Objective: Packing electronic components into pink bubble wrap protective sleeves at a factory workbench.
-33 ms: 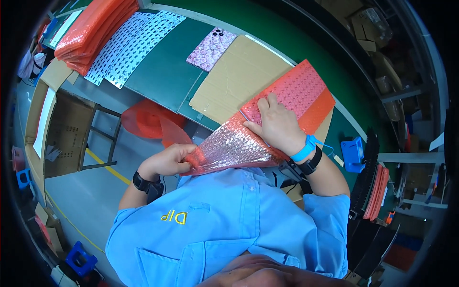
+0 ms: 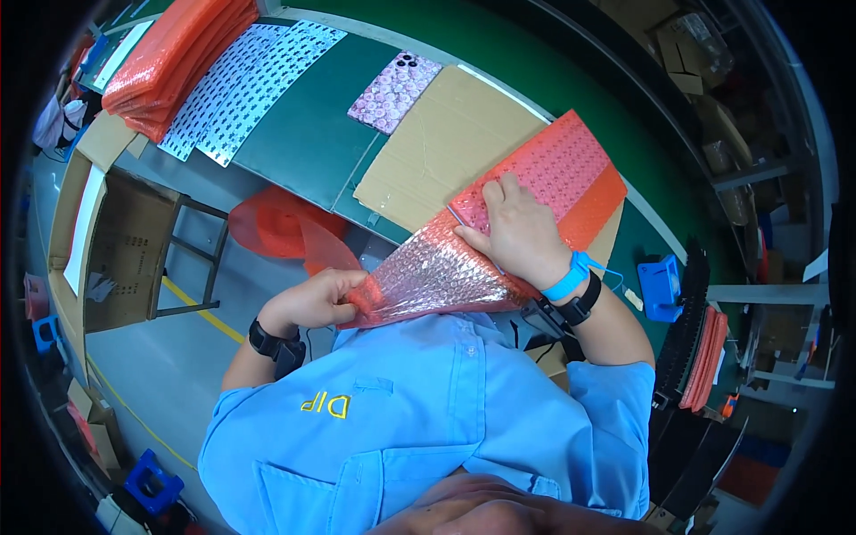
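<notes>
My left hand (image 2: pixel 323 299) is closed on the gathered end of a sheet of red bubble wrap (image 2: pixel 437 267), drawn tight close to my shirt front. The wrap runs up to the right around a flat rectangular bundle (image 2: pixel 571 160) on the table. Through the red film a small repeated dark pattern shows. My right hand (image 2: pixel 522 227) lies on the bundle, its fingers apart and slightly bent, the thumb near the bundle's left edge. A cardboard sheet (image 2: pixel 446 143) lies beneath the bundle. From my left hand, a loose tail of wrap (image 2: pixel 290 227) hangs off the table edge.
On the green table (image 2: pixel 299 125) lie a flower-patterned phone-like item (image 2: pixel 395 89), white sheets with dark patterns (image 2: pixel 267 85) and a stack of red bubble wrap (image 2: pixel 178 62). An open carton (image 2: pixel 125 245) stands at left. At right are a blue holder (image 2: pixel 660 287) and black racks (image 2: pixel 682 330).
</notes>
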`<action>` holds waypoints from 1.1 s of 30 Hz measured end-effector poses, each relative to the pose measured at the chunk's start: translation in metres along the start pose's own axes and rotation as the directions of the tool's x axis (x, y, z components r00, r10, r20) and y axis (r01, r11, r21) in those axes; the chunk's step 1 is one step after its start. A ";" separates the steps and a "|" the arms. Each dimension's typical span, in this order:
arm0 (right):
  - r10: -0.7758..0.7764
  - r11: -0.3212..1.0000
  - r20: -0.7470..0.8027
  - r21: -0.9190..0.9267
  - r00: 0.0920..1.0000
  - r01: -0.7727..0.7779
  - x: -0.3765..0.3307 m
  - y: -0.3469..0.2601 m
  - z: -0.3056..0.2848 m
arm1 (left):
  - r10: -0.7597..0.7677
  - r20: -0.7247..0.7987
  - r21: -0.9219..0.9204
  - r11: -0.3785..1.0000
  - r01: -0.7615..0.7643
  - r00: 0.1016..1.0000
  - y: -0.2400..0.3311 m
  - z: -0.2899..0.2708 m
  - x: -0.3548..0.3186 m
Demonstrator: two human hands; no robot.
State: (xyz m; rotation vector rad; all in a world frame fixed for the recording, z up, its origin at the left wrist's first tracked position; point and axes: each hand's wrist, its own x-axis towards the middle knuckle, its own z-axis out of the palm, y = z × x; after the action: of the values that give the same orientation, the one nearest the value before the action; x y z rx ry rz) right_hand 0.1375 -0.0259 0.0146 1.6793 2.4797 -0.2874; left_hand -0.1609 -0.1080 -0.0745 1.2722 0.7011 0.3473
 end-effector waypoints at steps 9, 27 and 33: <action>-0.245 0.969 -0.246 -0.037 0.938 0.243 0.001 0.030 0.031 | 0.044 0.010 0.464 0.885 -0.044 0.999 0.120 -0.060 0.011; -0.231 0.938 -0.254 0.198 0.939 0.284 0.002 0.037 0.019 | 0.360 -0.860 0.456 0.225 0.861 0.362 0.162 -0.459 0.233; -0.196 0.920 -0.223 0.296 0.955 0.258 0.007 0.046 0.023 | 0.100 -0.906 0.419 0.328 0.846 0.410 0.184 -0.451 0.268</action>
State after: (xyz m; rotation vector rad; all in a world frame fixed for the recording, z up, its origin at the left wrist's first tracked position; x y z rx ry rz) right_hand 0.1772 -0.0081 -0.0136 1.5862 2.9113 -0.6177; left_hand -0.2293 0.4423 -0.0336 1.7734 2.3660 0.0249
